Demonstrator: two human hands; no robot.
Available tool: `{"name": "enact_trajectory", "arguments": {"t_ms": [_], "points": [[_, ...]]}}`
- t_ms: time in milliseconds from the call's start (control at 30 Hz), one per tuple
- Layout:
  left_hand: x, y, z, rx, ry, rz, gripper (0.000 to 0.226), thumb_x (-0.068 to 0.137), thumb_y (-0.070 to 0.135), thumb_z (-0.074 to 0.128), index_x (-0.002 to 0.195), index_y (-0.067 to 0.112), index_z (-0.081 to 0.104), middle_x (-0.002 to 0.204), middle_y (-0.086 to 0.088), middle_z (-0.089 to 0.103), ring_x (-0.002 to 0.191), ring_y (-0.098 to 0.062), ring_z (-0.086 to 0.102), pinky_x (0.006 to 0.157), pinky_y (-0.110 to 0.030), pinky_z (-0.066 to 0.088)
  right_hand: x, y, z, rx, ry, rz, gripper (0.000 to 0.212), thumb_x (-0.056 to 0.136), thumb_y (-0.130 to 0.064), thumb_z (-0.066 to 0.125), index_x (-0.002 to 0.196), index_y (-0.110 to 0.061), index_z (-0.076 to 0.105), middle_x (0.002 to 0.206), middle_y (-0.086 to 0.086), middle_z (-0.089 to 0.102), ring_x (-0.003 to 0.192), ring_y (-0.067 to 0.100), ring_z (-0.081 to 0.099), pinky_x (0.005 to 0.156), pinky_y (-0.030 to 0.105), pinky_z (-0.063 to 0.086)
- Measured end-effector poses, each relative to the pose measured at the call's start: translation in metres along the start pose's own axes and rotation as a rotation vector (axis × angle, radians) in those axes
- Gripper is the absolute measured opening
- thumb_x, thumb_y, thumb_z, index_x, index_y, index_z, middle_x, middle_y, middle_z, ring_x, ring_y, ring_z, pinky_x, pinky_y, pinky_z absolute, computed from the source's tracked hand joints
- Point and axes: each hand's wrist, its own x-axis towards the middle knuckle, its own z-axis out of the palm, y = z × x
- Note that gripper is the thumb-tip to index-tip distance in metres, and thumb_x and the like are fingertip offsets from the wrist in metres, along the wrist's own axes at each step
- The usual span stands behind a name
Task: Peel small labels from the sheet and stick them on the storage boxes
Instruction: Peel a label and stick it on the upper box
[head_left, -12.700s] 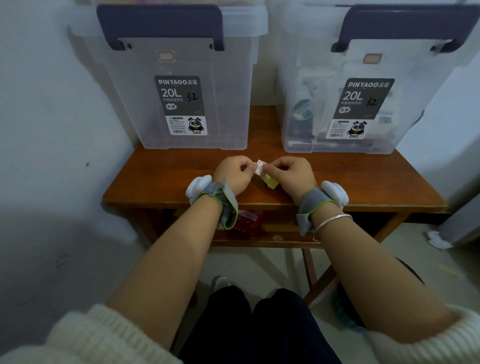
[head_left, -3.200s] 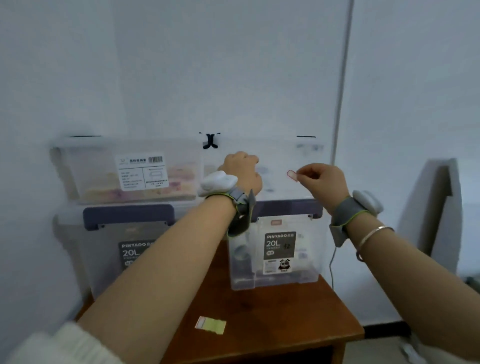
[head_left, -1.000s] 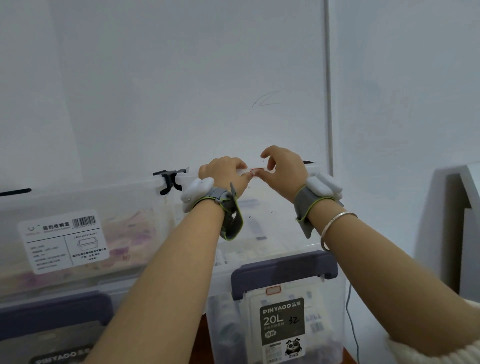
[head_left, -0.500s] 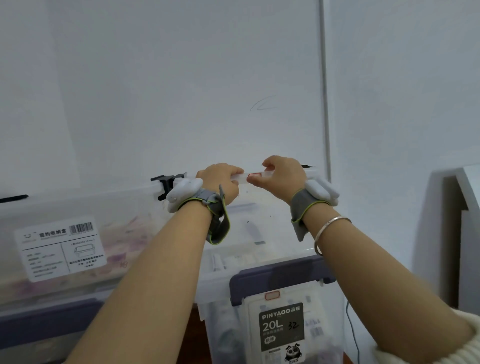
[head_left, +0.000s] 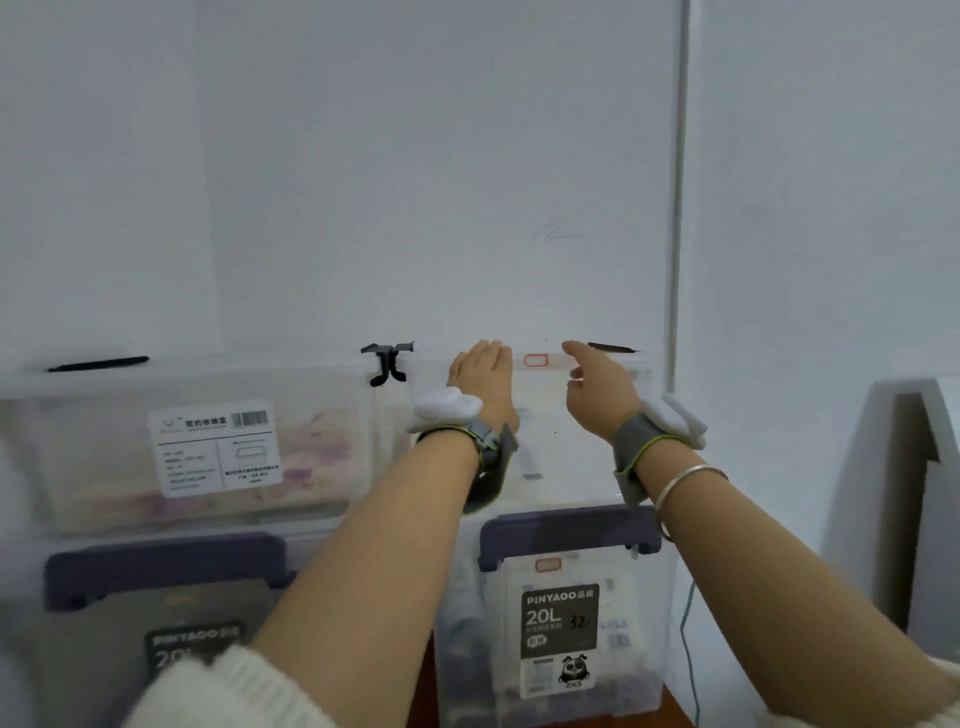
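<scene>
Now the red-edged label (head_left: 536, 360) sits on the front rim of the upper right storage box (head_left: 550, 415), left hand (head_left: 480, 376) resting w/ fingers hidden, right hand (head_left: 597, 387) loosely open beside it; sticking looks done, next: 1 more label.

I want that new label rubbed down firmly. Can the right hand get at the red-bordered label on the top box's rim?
Probably yes. The right hand hovers beside the label, forefinger extended, nothing between them; the left hand rests on the rim at the label's other side.

Clear glossy plastic storage box (head_left: 545, 467), shiny metal bangle (head_left: 675, 480).
</scene>
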Motion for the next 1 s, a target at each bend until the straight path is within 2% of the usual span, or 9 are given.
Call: {"name": "enact_trajectory", "arguments": {"t_ms": [100,200,267,333,433,600,700,767,1000], "points": [[-0.034,0.001,-0.014,0.017,-0.065,-0.082,0.051,0.086,0.014,0.047,0.134,0.003,0.033,0.149,-0.013,0.029,0.139,-0.027,0.024,0.113,-0.035,0.023,-0.026,-0.016,-0.012,-0.116,-0.076,0.011,0.037,0.085,-0.004,0.04,0.121,-0.008,0.051,0.133,0.012,0.05,0.124,0.028,0.043,0.102,0.034,0.035],[-0.074,-0.006,-0.026,0.055,-0.119,-0.15,0.028,0.085,0.013,0.046,0.111,0.004,0.051,0.114,-0.016,0.056,0.1,-0.029,0.056,0.079,-0.033,0.042,-0.065,-0.035,-0.011,-0.176,-0.08,-0.055,0.034,0.085,-0.005,0.039,0.114,-0.01,0.057,0.121,0.012,0.061,0.12,0.031,0.043,0.094,0.034,0.039],[-0.1,-0.017,-0.029,0.082,-0.134,-0.193,0.014,0.088,0.009,0.045,0.08,0.004,0.054,0.075,-0.012,0.052,0.059,-0.019,0.048,0.057,-0.024,0.036,-0.097,-0.052,-0.003,-0.174,-0.08,-0.106,0.035,0.085,-0.008,0.04,0.118,-0.011,0.052,0.114,0.013,0.064,0.119,0.032,0.041,0.09,0.036,0.041],[-0.127,-0.032,-0.025,0.076,-0.172,-0.237,0.038,0.091,0.007,0.042,0.054,0.011,0.034,0.057,-0.003,0.033,0.047,-0.012,0.029,0.043,-0.02,0.023,-0.127,-0.065,0.008,-0.159,-0.135,-0.132,0.036,0.085,-0.01,0.041,0.12,-0.01,0.049,0.111,0.015,0.064,0.118,0.032,0.041,0.091,0.039,0.043],[-0.166,-0.058,-0.01,0.013,-0.214,-0.267,0.034,0.094,0.011,0.037,0.06,0.015,0.039,0.062,-0.001,0.034,0.062,-0.015,0.039,0.044,-0.015,0.019,-0.169,-0.076,0.032,-0.175,-0.25,-0.14,0.036,0.085,-0.013,0.041,0.12,-0.01,0.049,0.113,0.018,0.062,0.115,0.034,0.044,0.093,0.045,0.045],[-0.26,-0.077,0.021,0.093,-0.352,-0.296,0.031,0.093,0.012,0.043,0.062,0.011,0.04,0.063,-0.003,0.038,0.056,-0.018,0.04,0.058,-0.024,0.035,-0.251,-0.09,0.092,-0.173,-0.47,-0.161,0.024,0.082,-0.014,0.046,0.101,-0.004,0.058,0.106,0.025,0.063,0.102,0.041,0.051,0.085,0.041,0.047],[-0.288,-0.078,0.039,0.086,-0.471,-0.327,0.024,0.095,0.017,0.041,0.099,0.002,0.06,0.098,-0.012,0.063,0.095,-0.028,0.061,0.078,-0.029,0.047,-0.272,-0.077,0.11,-0.188,-0.571,-0.073,0.024,0.082,-0.015,0.046,0.1,-0.007,0.059,0.106,0.021,0.065,0.1,0.04,0.055,0.08,0.04,0.047],[-0.307,-0.083,0.054,0.102,-0.543,-0.34,0.032,0.097,0.02,0.036,0.115,0.001,0.055,0.121,-0.015,0.061,0.11,-0.031,0.057,0.092,-0.036,0.046,-0.283,-0.067,0.123,-0.19,-0.647,-0.039,0.023,0.082,-0.016,0.045,0.098,-0.006,0.058,0.104,0.021,0.064,0.1,0.04,0.055,0.08,0.041,0.048],[-0.346,-0.104,0.103,0.059,-0.724,-0.425,0.044,0.1,0.024,0.024,0.134,-0.002,0.032,0.146,-0.017,0.033,0.136,-0.03,0.028,0.112,-0.036,0.023,-0.307,-0.046,0.162,-0.222,-0.816,0.027,0.024,0.086,-0.023,0.05,0.098,-0.003,0.052,0.115,0.022,0.055,0.105,0.036,0.052,0.084,0.036,0.041]]}}
